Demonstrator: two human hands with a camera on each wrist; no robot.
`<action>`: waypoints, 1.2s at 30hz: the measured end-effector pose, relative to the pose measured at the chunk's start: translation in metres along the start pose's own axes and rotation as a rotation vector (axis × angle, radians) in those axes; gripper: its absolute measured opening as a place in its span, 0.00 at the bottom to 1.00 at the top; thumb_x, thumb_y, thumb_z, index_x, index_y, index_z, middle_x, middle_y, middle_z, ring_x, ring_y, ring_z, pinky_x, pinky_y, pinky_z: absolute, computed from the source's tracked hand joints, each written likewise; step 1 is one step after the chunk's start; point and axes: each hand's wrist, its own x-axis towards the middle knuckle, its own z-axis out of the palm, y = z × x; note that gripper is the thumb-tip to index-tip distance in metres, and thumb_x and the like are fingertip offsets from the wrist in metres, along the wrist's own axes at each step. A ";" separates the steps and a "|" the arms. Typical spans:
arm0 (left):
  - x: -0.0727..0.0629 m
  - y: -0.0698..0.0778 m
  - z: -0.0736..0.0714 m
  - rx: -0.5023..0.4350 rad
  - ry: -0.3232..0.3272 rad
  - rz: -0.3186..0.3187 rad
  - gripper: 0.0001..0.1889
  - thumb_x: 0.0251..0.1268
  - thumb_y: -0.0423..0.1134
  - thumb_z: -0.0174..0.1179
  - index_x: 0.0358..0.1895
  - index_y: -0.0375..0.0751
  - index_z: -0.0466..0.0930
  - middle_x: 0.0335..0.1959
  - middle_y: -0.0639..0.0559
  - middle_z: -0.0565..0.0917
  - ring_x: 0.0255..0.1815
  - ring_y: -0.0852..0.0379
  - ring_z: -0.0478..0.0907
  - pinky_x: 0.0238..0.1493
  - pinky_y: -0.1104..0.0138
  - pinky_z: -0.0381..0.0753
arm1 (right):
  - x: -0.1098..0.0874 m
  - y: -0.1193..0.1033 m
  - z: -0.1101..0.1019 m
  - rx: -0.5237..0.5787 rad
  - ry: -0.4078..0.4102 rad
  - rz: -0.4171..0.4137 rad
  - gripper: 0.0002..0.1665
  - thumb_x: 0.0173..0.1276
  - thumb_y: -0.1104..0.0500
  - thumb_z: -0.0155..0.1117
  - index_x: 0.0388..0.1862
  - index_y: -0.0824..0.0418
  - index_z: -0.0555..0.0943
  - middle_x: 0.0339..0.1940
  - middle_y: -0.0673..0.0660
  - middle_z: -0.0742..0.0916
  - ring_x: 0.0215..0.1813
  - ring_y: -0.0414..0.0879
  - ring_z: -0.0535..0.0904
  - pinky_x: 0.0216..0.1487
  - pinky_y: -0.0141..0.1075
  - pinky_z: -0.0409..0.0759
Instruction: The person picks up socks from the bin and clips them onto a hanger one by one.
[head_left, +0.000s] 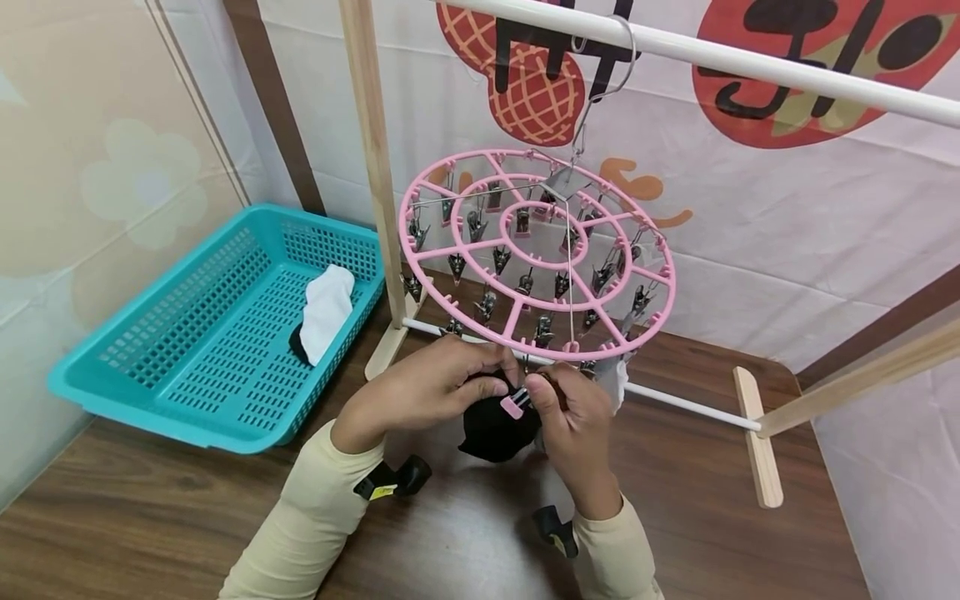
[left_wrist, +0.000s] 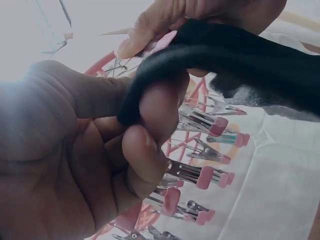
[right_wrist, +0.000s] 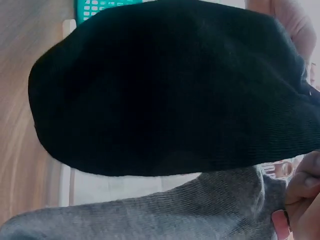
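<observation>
A black sock hangs below the pink round clip hanger, in front of its near rim. My left hand pinches the sock's edge between thumb and fingers; the left wrist view shows the black fabric folded over the fingertips. My right hand grips a metal clip with pink tips at the sock's upper edge, its thumb on the clip. A grey sock hangs close by the black one in the right wrist view, with a pink clip tip at its end.
The hanger hooks onto a white rail between wooden posts. Several metal clips dangle from its rings. On the left, a teal basket holds a white sock with something black beneath it. A white lower bar runs behind my hands.
</observation>
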 end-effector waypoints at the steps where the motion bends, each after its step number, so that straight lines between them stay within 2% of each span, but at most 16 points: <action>1: 0.000 0.001 0.001 0.018 0.007 -0.006 0.04 0.68 0.30 0.58 0.43 0.39 0.78 0.36 0.57 0.81 0.37 0.66 0.77 0.43 0.69 0.77 | -0.001 0.001 0.001 -0.002 0.000 0.004 0.23 0.73 0.46 0.55 0.24 0.62 0.76 0.15 0.47 0.68 0.18 0.36 0.61 0.20 0.27 0.59; 6: -0.001 0.003 0.003 0.063 0.047 -0.047 0.06 0.70 0.34 0.57 0.46 0.41 0.78 0.37 0.58 0.82 0.35 0.66 0.76 0.41 0.69 0.76 | -0.003 0.003 0.001 0.001 0.004 0.032 0.23 0.73 0.45 0.55 0.28 0.63 0.76 0.16 0.48 0.71 0.18 0.36 0.62 0.18 0.27 0.60; 10: -0.006 0.011 0.000 0.112 0.065 -0.082 0.10 0.70 0.37 0.58 0.51 0.42 0.78 0.39 0.59 0.82 0.31 0.64 0.72 0.37 0.68 0.73 | -0.001 0.005 0.001 -0.009 0.064 0.025 0.24 0.72 0.45 0.57 0.29 0.65 0.79 0.17 0.50 0.74 0.17 0.37 0.64 0.18 0.28 0.62; 16: -0.013 0.023 -0.004 0.135 0.022 -0.107 0.16 0.68 0.41 0.60 0.57 0.43 0.77 0.43 0.57 0.83 0.32 0.65 0.73 0.38 0.68 0.74 | -0.003 0.008 0.002 -0.034 0.156 0.003 0.24 0.68 0.47 0.63 0.26 0.67 0.78 0.15 0.51 0.73 0.16 0.40 0.65 0.17 0.28 0.62; 19: -0.016 0.027 -0.006 0.132 0.000 -0.098 0.18 0.68 0.43 0.60 0.58 0.43 0.77 0.42 0.58 0.83 0.31 0.66 0.73 0.37 0.69 0.74 | -0.005 0.010 0.003 -0.034 0.249 0.017 0.20 0.63 0.52 0.66 0.26 0.69 0.77 0.15 0.54 0.72 0.18 0.42 0.65 0.19 0.28 0.62; 23: -0.026 0.030 -0.008 0.150 -0.009 -0.078 0.17 0.67 0.44 0.61 0.55 0.43 0.79 0.39 0.60 0.82 0.30 0.66 0.73 0.37 0.69 0.74 | -0.007 0.007 0.007 0.042 0.407 0.075 0.16 0.53 0.62 0.68 0.29 0.75 0.76 0.19 0.59 0.72 0.22 0.41 0.65 0.22 0.28 0.63; 25: -0.029 0.031 -0.011 0.156 -0.010 -0.073 0.15 0.67 0.45 0.61 0.52 0.43 0.81 0.38 0.60 0.82 0.32 0.67 0.74 0.39 0.69 0.75 | -0.008 0.005 0.009 0.107 0.483 0.115 0.16 0.51 0.66 0.67 0.30 0.78 0.72 0.22 0.58 0.72 0.23 0.41 0.65 0.23 0.27 0.64; 27: -0.031 0.031 -0.013 0.153 -0.011 -0.074 0.15 0.68 0.46 0.60 0.51 0.43 0.81 0.40 0.59 0.83 0.35 0.68 0.76 0.41 0.69 0.76 | -0.007 0.002 0.010 0.145 0.547 0.123 0.16 0.51 0.69 0.65 0.27 0.79 0.67 0.22 0.57 0.71 0.23 0.41 0.65 0.24 0.27 0.63; 31: -0.034 0.030 -0.018 0.151 -0.007 -0.066 0.14 0.69 0.45 0.59 0.51 0.41 0.82 0.42 0.58 0.84 0.39 0.68 0.78 0.43 0.68 0.77 | -0.005 -0.003 0.013 0.175 0.607 0.059 0.20 0.55 0.68 0.64 0.18 0.75 0.62 0.18 0.54 0.67 0.22 0.41 0.63 0.25 0.28 0.59; 34: -0.035 0.030 -0.020 0.161 -0.002 -0.056 0.14 0.69 0.45 0.59 0.50 0.41 0.82 0.42 0.57 0.85 0.40 0.67 0.79 0.44 0.67 0.78 | -0.003 -0.009 0.015 0.143 0.598 -0.014 0.22 0.59 0.64 0.64 0.14 0.73 0.64 0.15 0.54 0.67 0.21 0.40 0.62 0.23 0.27 0.57; 36: -0.036 0.029 -0.022 0.168 0.008 -0.049 0.14 0.69 0.45 0.59 0.50 0.41 0.83 0.42 0.57 0.85 0.41 0.66 0.79 0.45 0.66 0.78 | -0.002 -0.014 0.018 0.133 0.575 -0.052 0.22 0.59 0.62 0.64 0.14 0.73 0.67 0.14 0.56 0.70 0.20 0.40 0.63 0.23 0.26 0.59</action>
